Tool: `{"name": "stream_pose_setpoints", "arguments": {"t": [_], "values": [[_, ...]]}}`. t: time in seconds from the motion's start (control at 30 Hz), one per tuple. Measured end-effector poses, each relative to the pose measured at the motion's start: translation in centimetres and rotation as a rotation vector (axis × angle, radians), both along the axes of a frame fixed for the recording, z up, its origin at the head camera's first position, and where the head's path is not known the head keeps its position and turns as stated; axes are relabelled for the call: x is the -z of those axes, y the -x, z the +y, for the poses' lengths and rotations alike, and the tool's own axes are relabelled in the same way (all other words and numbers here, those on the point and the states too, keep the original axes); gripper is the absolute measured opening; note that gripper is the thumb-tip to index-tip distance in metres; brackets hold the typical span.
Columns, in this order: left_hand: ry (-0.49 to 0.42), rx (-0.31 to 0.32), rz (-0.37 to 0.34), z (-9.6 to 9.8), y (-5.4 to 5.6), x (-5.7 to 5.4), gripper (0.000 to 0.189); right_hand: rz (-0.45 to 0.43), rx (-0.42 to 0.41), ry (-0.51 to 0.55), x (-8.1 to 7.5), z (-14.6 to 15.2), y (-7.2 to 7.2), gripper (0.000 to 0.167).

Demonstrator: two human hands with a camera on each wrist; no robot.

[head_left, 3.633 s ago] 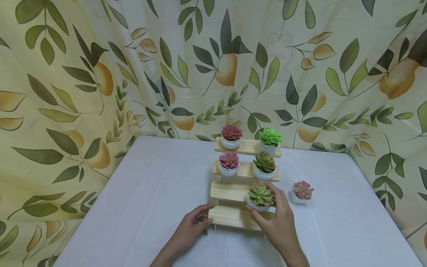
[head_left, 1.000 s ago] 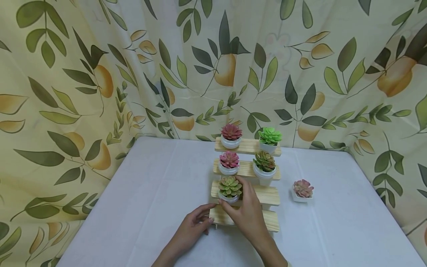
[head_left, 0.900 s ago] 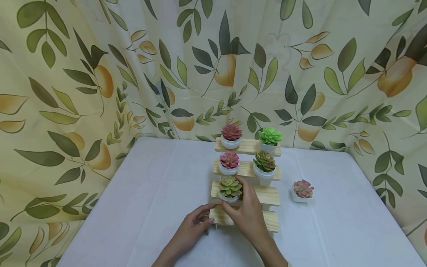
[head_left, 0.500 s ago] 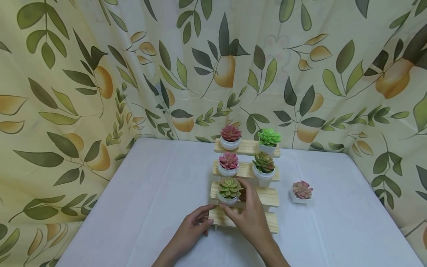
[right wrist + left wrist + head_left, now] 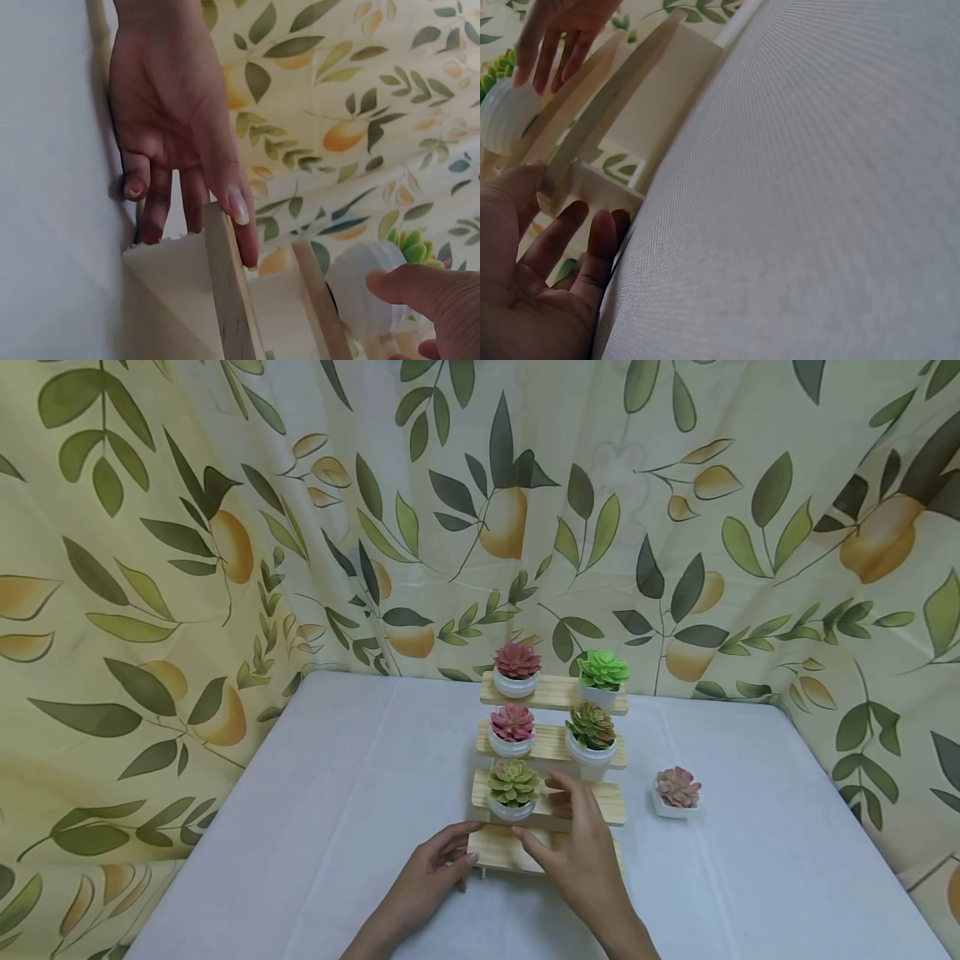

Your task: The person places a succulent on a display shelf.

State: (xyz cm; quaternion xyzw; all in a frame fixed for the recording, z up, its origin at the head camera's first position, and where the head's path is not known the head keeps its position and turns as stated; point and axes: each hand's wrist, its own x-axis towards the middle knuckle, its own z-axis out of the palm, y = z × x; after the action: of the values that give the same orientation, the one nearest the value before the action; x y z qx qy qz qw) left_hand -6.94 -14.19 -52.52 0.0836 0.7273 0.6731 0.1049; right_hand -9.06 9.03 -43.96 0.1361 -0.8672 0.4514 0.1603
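A four-tier wooden plant stand [image 5: 551, 747] stands on the white-covered table. My left hand [image 5: 427, 872] holds the left end of its lowest board, thumb and index finger at the board's edge in the right wrist view. A pale green potted succulent [image 5: 513, 783] in a round white pot sits at the left of the third tier down. My right hand [image 5: 585, 852] is just right of this pot, fingers loosely bent and apart from it in the head view. No object is between its thumb and fingers.
Above stand a dark red succulent [image 5: 517, 668], a bright green one [image 5: 602, 675], a pink one [image 5: 512, 727] and a brown-green one [image 5: 591, 731]. A pink succulent in a square pot [image 5: 676, 793] sits on the table [image 5: 337, 793] at right. A leaf-patterned curtain [image 5: 450, 527] hangs behind.
My right hand carried the pale green succulent from the right side of the stand to the third tier's left, then let go and drew back rightward. My left hand has stayed in place.
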Motion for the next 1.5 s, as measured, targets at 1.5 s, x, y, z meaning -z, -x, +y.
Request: {"name": "stream_pose_setpoints", "arguments": {"t": [1.5], "values": [[-0.031, -0.008, -0.01, 0.3, -0.1, -0.3, 0.043, 0.19, 0.238, 0.067, 2.9, 8.9, 0.8, 0.045]]}}
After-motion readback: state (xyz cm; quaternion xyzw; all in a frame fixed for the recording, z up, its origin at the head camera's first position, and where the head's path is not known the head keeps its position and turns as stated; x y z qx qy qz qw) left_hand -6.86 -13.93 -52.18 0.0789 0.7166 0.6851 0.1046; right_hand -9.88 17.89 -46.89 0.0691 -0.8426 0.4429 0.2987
